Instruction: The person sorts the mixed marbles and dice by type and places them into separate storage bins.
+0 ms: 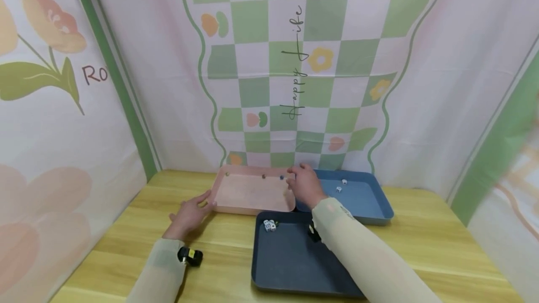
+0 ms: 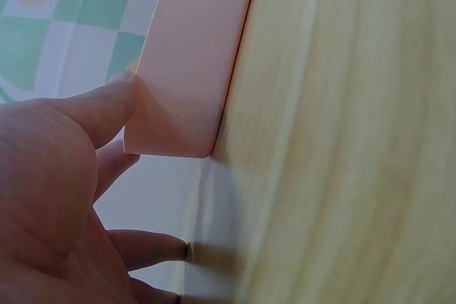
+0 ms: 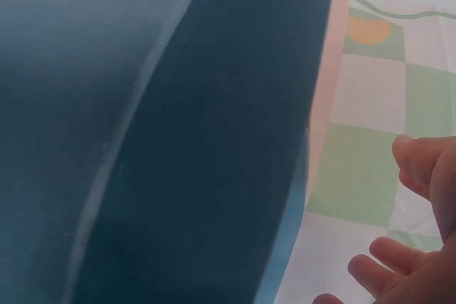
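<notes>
Left grip [image 1: 190,214] at pink tray [image 1: 248,195]; right grip [image 1: 306,185] above the join with blue tray [image 1: 366,202]

Left grip: loosely spread, thumb and forefinger touching the pink tray's near left corner from outside. Lower fingers reach down beside it, toward the tabletop [image 1: 223,251]. Pink tray lies to this grip's right.

Right grip: narrow, fingers bent, thumb close to forefinger. Cannot tell whether anything small sits between them. It hangs over the place where pink and blue trays meet.

Small pieces along the pink tray's far side, shapes too small to read: blue piece [image 1: 281,177] just left of the right grip, brown piece [image 1: 264,176] farther left, greenish piece [image 1: 227,174] farthest, ahead and right of the left grip.

Two white dice [image 1: 341,185] in the blue tray, right of the right grip.

Dark tray [image 1: 294,261] nearer the person than the right grip, partly under the right sleeve [image 1: 362,251]. A dice cluster [image 1: 269,225] sits in its far left corner, to the right of the left grip.

Checked cloth [image 1: 286,83] hangs beyond both grips.
</notes>
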The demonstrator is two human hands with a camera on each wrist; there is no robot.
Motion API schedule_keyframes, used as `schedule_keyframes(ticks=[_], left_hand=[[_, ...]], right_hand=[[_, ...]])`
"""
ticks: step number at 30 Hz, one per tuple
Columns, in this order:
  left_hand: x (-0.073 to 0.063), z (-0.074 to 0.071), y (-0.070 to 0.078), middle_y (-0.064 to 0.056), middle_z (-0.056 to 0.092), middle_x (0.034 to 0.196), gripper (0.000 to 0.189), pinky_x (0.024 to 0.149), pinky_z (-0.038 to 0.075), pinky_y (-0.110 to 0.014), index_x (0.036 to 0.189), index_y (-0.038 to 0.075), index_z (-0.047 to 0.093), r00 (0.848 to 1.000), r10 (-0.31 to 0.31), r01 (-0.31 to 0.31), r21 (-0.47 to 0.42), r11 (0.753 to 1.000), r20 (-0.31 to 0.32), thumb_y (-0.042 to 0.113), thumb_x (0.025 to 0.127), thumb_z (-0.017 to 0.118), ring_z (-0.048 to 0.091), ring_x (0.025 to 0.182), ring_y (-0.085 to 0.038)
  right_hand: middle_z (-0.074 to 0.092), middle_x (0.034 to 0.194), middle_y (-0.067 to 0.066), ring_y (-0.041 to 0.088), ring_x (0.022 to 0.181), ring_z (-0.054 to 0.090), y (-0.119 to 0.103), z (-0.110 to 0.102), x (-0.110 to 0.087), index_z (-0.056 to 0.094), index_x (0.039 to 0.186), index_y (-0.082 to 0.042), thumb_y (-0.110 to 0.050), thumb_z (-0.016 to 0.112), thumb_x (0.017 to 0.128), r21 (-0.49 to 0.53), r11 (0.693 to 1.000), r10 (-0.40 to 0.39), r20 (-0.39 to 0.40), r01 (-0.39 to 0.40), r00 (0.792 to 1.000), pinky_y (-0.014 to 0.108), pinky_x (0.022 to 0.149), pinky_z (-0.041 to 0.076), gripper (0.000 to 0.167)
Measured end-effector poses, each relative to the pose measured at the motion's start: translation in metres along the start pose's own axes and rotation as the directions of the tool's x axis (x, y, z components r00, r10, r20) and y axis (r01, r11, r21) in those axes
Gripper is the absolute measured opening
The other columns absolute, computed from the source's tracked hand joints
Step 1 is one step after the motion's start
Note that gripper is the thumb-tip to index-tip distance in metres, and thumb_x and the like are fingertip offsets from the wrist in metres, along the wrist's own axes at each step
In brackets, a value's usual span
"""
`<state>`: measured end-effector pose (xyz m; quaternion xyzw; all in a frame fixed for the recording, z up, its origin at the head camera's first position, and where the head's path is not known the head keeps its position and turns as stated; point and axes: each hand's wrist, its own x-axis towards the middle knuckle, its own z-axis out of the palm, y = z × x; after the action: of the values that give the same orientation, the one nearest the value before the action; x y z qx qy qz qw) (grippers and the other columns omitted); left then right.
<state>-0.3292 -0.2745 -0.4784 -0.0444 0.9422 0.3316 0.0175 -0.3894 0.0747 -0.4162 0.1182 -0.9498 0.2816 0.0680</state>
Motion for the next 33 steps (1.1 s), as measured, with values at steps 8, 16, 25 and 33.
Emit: schedule_keyframes(ticks=[8, 16, 25, 33], left_hand=[[0.000, -0.001, 0.002, -0.019, 0.037, 0.153, 0.062, 0.089, -0.012, -0.086, 0.154, 0.028, 0.039, 1.000, -0.003, 0.003, 0.005, 1.000, 0.000, 0.056, 0.099, 0.051, 0.009, 0.138, -0.062], [-0.001, -0.001, 0.002, -0.019, 0.037, 0.153, 0.062, 0.089, -0.012, -0.086, 0.154, 0.028, 0.039, 1.000, -0.005, 0.005, 0.013, 1.000, 0.003, 0.057, 0.099, 0.050, 0.008, 0.138, -0.062], [-0.002, 0.000, 0.002, -0.020, 0.037, 0.154, 0.063, 0.089, -0.012, -0.086, 0.154, 0.028, 0.040, 1.000, -0.004, 0.004, 0.014, 1.000, 0.005, 0.058, 0.099, 0.050, 0.008, 0.138, -0.062], [-0.001, 0.001, 0.001, -0.020, 0.036, 0.154, 0.064, 0.090, -0.013, -0.085, 0.154, 0.028, 0.039, 1.000, -0.010, 0.010, -0.003, 1.000, 0.010, 0.059, 0.099, 0.050, 0.006, 0.139, -0.061]], right_hand=[[0.034, 0.153, 0.025, 0.044, 0.133, 0.041, 0.006, 0.000, -0.004, 0.062, 0.135, -0.012, -0.026, 0.059, 0.103, -0.053, 0.998, 0.024, -0.004, -0.025, 1.000, 0.062, 0.094, 0.045, 0.035], [0.034, 0.154, 0.025, 0.043, 0.136, 0.039, 0.010, 0.000, -0.005, 0.061, 0.136, -0.012, -0.028, 0.058, 0.103, -0.056, 0.998, 0.033, 0.003, -0.033, 0.999, 0.061, 0.094, 0.045, 0.037], [0.031, 0.154, 0.024, 0.043, 0.135, 0.040, 0.010, 0.001, -0.008, 0.062, 0.136, -0.013, -0.029, 0.057, 0.103, -0.037, 0.998, 0.058, 0.031, -0.057, 0.998, 0.059, 0.096, 0.045, 0.037], [0.035, 0.152, 0.025, 0.036, 0.106, 0.063, 0.006, 0.001, -0.023, 0.064, 0.131, -0.012, -0.028, 0.061, 0.101, 0.033, 0.999, 0.012, 0.044, -0.014, 0.999, 0.051, 0.087, 0.051, 0.035]])
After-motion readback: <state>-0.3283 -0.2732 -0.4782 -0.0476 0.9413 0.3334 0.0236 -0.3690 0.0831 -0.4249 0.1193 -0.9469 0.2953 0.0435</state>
